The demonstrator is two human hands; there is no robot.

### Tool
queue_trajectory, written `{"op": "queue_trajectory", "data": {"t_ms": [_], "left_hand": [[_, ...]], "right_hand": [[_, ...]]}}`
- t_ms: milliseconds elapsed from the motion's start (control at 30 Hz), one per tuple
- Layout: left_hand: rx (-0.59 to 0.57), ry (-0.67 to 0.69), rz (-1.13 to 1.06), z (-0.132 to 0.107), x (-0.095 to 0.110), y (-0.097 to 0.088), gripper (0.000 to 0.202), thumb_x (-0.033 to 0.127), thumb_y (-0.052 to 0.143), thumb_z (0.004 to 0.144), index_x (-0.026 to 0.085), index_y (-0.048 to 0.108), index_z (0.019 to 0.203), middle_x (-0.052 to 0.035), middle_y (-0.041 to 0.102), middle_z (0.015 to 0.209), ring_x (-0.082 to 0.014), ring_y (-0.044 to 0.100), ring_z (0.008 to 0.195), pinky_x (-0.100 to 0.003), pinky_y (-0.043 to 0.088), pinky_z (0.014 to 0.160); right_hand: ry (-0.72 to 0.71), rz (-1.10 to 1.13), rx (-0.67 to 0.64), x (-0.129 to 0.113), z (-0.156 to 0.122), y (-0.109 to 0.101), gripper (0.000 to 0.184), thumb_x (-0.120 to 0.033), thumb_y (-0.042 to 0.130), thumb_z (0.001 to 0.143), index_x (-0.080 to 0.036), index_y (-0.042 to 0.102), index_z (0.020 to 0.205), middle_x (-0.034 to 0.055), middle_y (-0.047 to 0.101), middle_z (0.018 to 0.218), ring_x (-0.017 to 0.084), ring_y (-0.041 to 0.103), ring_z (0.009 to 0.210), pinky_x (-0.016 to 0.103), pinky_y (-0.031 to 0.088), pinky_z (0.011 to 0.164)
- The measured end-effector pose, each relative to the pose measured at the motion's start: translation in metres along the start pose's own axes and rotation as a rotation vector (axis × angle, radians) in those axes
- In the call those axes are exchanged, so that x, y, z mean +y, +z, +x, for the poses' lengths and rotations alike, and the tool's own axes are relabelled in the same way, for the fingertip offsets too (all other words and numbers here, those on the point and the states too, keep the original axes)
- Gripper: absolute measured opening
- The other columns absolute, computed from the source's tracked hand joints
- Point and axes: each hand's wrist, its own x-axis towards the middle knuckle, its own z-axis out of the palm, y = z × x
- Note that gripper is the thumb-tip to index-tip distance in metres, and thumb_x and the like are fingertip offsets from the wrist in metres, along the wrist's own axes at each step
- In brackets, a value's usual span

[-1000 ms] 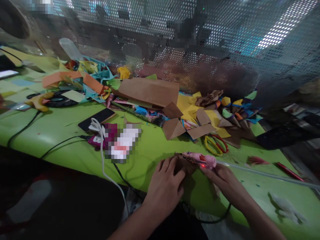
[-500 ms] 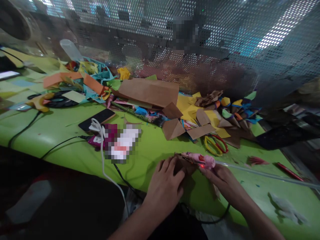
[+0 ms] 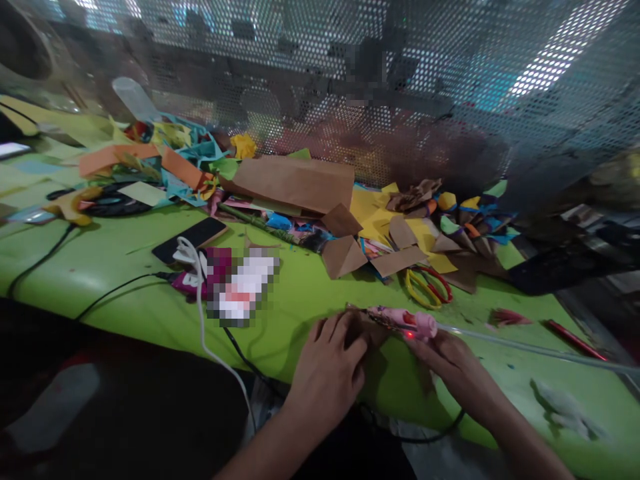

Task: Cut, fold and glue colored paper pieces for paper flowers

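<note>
Ok, glue gun [image 3: 424,325] in RH [image 3: 453,363]

It's dim in here; the strongest light breaks through the perforated grey metal screen [image 3: 300,73] as a white streak at two o'clock. The smooth lime-green tabletop [image 3: 295,283] has a pale sheen toward nine o'clock, and below its edge, at eight, lies near-blackness. Soft shadow pools around the person's bare left hand [image 3: 327,367]. A tiny red light [image 3: 410,335] glows on the pink plastic glue gun [image 3: 425,325] at four o'clock. Pixel blocks mask patches at eight and one; the outer margins look stretched and blurry.
</note>
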Motion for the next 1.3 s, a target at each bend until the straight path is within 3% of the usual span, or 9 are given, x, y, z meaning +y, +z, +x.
{"op": "queue_trajectory", "data": {"t_ms": [333, 467, 700, 867, 1000, 1300], "left_hand": [[0.011, 0.004, -0.003, 0.000, -0.002, 0.002, 0.034, 0.023, 0.060, 0.086, 0.026, 0.058, 0.121, -0.0084, 0.044, 0.147, -0.0289, 0.039, 0.134, -0.050, 0.037, 0.108], [0.025, 0.007, -0.004, 0.000, -0.001, 0.003, 0.033, 0.023, 0.058, 0.088, 0.026, 0.058, 0.120, -0.0084, 0.045, 0.145, -0.0283, 0.039, 0.134, -0.050, 0.036, 0.109], [0.025, 0.012, 0.005, -0.001, -0.001, 0.002, 0.035, 0.022, 0.059, 0.086, 0.026, 0.057, 0.121, -0.0081, 0.044, 0.147, -0.0286, 0.038, 0.135, -0.050, 0.036, 0.109], [0.054, 0.013, -0.007, -0.001, -0.001, 0.004, 0.029, 0.022, 0.058, 0.087, 0.026, 0.059, 0.116, -0.0081, 0.048, 0.142, -0.0272, 0.040, 0.134, -0.049, 0.037, 0.108], [0.073, 0.014, -0.009, 0.000, 0.000, 0.004, 0.026, 0.021, 0.056, 0.089, 0.025, 0.060, 0.114, -0.0086, 0.048, 0.143, -0.0272, 0.040, 0.133, -0.048, 0.038, 0.107], [0.052, 0.009, -0.008, -0.001, -0.001, 0.004, 0.027, 0.021, 0.058, 0.087, 0.025, 0.059, 0.113, -0.0093, 0.048, 0.142, -0.0277, 0.039, 0.134, -0.049, 0.036, 0.108]], "right_hand": [[-0.040, 0.027, 0.009, -0.007, 0.005, 0.001, 0.042, -0.054, 0.045, 0.092, -0.021, 0.068, 0.081, 0.0068, 0.073, 0.083, 0.027, 0.066, 0.080, 0.032, 0.049, 0.071], [-0.009, 0.023, 0.008, -0.002, 0.001, 0.001, 0.043, -0.054, 0.045, 0.093, -0.019, 0.071, 0.093, 0.0075, 0.075, 0.086, 0.027, 0.066, 0.081, 0.033, 0.049, 0.073], [-0.013, 0.019, 0.008, -0.007, 0.002, 0.002, 0.045, -0.056, 0.043, 0.092, -0.020, 0.070, 0.089, 0.0064, 0.073, 0.081, 0.026, 0.065, 0.074, 0.032, 0.047, 0.069], [0.065, 0.028, -0.033, 0.002, -0.004, -0.001, 0.049, -0.060, 0.040, 0.092, -0.022, 0.060, 0.068, 0.0037, 0.065, 0.058, 0.023, 0.061, 0.060, 0.032, 0.043, 0.061], [0.080, 0.065, -0.048, 0.009, -0.009, -0.003, 0.053, -0.060, 0.040, 0.092, -0.022, 0.054, 0.058, 0.0042, 0.064, 0.058, 0.021, 0.060, 0.059, 0.031, 0.042, 0.061], [0.052, 0.002, -0.025, 0.003, -0.003, 0.002, 0.047, -0.057, 0.041, 0.093, -0.021, 0.059, 0.068, 0.0033, 0.067, 0.061, 0.021, 0.061, 0.062, 0.031, 0.042, 0.062]]}}
